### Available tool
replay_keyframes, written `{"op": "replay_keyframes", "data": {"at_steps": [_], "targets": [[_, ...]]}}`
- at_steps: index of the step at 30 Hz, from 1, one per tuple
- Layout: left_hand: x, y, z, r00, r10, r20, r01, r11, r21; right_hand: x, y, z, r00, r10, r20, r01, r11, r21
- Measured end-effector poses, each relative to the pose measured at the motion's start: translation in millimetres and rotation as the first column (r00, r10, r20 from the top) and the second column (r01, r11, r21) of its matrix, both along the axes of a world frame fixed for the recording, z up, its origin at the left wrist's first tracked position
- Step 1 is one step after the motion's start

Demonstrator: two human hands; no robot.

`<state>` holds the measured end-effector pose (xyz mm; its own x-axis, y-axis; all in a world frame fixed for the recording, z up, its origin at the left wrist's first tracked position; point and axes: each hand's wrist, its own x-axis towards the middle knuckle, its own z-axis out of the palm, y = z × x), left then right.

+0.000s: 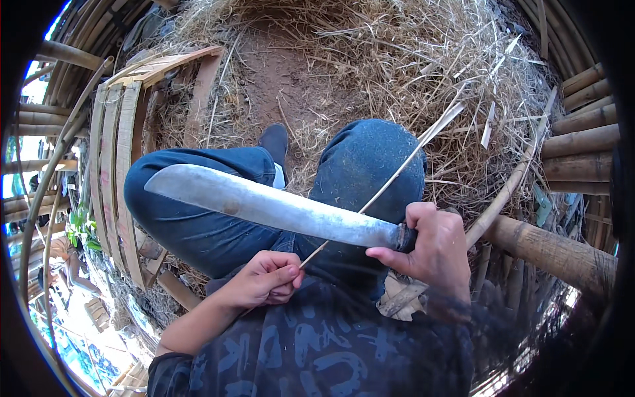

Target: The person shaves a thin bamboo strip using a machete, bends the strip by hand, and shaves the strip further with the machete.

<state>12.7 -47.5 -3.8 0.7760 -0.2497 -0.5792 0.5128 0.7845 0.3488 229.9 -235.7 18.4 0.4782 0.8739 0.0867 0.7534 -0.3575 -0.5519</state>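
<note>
My right hand (433,255) is closed round the dark handle of a machete (278,206). Its broad grey blade points left across my thighs, with the rounded tip over my left knee. Between thumb and fingers, my left hand (270,278) pinches a thin bamboo strip (395,173) near its lower end. From there the strip runs up and to the right, passing behind the blade and over my right knee. At its far end it looks wider and paler, with split pieces. Whether blade and strip touch, I cannot tell.
A wooden slatted crate (119,165) stands at my left. Dry straw and shavings (397,73) cover much of the ground ahead, around bare brown soil (268,86). Thick bamboo poles (549,251) lie at my right, beside a bamboo wall (585,142).
</note>
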Motion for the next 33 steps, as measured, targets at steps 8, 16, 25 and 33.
{"op": "replay_keyframes", "data": {"at_steps": [8, 16, 25, 33], "targets": [[-1, -1, -3, 1.000, 0.015, 0.016, -0.015, 0.999, 0.031, 10, -1, 4, 0.992, -0.051, 0.118, 0.047, 0.998, 0.037], [-3, 1, 1, 0.998, 0.047, 0.045, -0.047, 0.999, 0.005, 18, -9, 9, 0.981, -0.093, 0.168, 0.092, 0.996, 0.015], [-24, 2, -7, 0.997, 0.070, 0.044, -0.070, 0.998, -0.001, 69, -50, 2, 0.763, -0.602, 0.234, 0.607, 0.793, 0.060], [14, 2, 12, 1.000, -0.009, -0.014, 0.013, 0.934, 0.357, 17, -6, 3, 0.985, -0.151, 0.086, 0.139, 0.982, 0.131]]}}
